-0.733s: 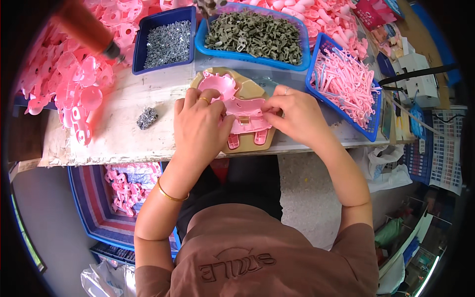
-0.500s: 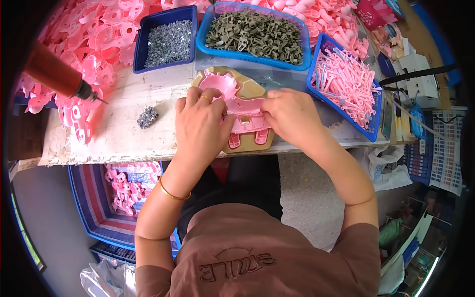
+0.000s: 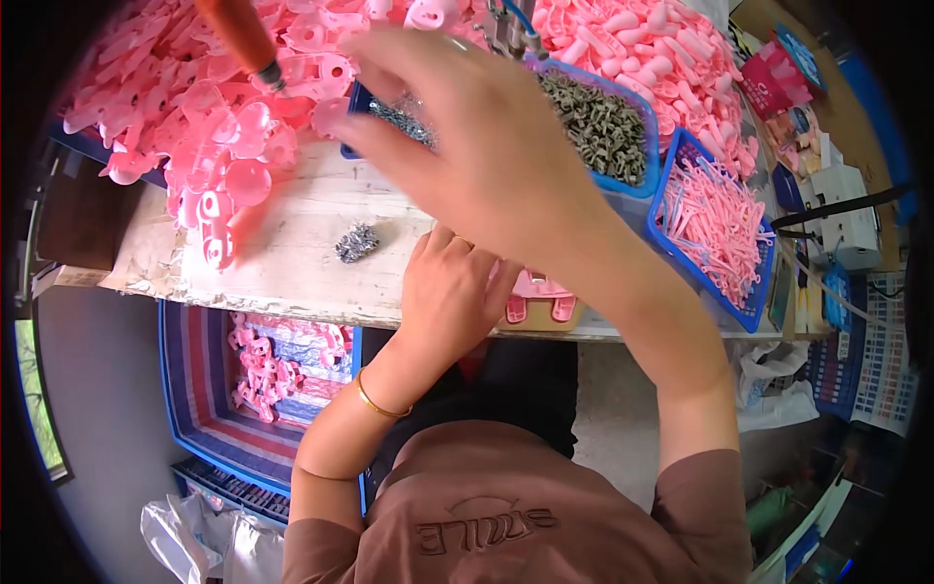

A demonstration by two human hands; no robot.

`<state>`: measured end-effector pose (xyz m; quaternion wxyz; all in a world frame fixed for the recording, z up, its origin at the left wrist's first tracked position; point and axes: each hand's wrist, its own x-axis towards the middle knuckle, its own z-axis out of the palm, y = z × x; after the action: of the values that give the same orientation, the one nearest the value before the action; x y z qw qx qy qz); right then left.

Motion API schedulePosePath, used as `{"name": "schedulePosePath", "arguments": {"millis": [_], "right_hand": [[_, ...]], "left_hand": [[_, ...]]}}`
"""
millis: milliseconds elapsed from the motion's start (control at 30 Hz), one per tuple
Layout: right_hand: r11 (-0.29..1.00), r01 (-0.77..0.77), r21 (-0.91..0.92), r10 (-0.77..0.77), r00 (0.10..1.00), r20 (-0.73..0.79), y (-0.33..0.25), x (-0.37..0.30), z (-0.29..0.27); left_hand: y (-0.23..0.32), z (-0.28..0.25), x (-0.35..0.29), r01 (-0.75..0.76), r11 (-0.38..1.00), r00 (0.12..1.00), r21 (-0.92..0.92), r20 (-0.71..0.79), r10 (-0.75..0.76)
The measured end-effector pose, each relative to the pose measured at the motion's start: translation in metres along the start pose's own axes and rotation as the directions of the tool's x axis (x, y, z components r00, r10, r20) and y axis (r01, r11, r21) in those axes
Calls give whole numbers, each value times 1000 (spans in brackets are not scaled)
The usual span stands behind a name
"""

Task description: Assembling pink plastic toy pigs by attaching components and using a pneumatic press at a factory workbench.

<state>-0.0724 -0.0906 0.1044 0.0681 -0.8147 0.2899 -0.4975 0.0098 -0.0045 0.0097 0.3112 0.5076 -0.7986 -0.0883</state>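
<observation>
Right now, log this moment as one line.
left hand: at pink part; right hand: raised, open, blurred; red driver: upper left

1. A white box (image 3: 846, 234) stood at far right, a black cable (image 3: 856, 201) stretched across it.
2. A bright pink packet (image 3: 773, 78) rested at upper right.
3. A pale plastic bag (image 3: 778, 404) sagged near a blue-and-white gridded panel (image 3: 887, 355).
4. Green showed through a window (image 3: 37, 389) beside a gray wall (image 3: 112, 380).
5. A crumpled translucent bag (image 3: 185, 540) bulged beside a dark slotted crate (image 3: 233, 492) at lower left.
</observation>
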Motion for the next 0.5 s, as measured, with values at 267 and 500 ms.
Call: {"name": "schedulePosePath", "arguments": {"millis": [267, 500], "right_hand": [[965, -120, 233, 183, 945, -272, 72, 148, 119], [935, -190, 299, 205, 978, -19, 82, 112, 86]], "left_hand": [[-41, -12, 10, 36, 997, 989, -61, -143, -44], [-119, -22, 52, 103, 962, 984, 253, -169, -61]]}}
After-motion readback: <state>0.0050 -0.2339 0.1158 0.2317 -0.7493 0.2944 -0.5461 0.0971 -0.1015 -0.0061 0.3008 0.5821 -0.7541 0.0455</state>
